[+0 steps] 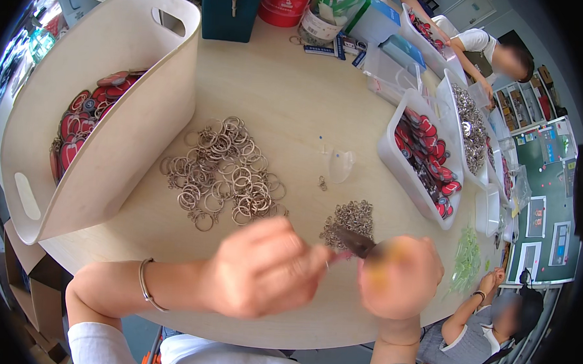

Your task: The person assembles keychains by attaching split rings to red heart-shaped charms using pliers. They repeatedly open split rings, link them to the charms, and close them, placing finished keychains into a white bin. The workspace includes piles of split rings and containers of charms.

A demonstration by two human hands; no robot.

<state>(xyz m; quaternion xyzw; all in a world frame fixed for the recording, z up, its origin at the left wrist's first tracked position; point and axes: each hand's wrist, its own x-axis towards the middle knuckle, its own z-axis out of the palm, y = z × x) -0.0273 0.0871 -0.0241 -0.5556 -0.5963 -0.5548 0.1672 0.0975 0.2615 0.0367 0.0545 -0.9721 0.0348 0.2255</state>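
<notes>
Head view: pliers in the right hand's grasp point toward a blurred pinkish piece pinched by the left hand, contact unclear, above the pale table. They partly hide piled metal fittings; split rings lie beyond. A cream tub stands left, a white tray right, a co-worker and green board farther off.

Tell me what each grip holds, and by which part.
The right grip holds pliers by the yellow handles, jaws pointing left. The left grip pinches a small pinkish thing, too blurred to name or tell by which part.
</notes>
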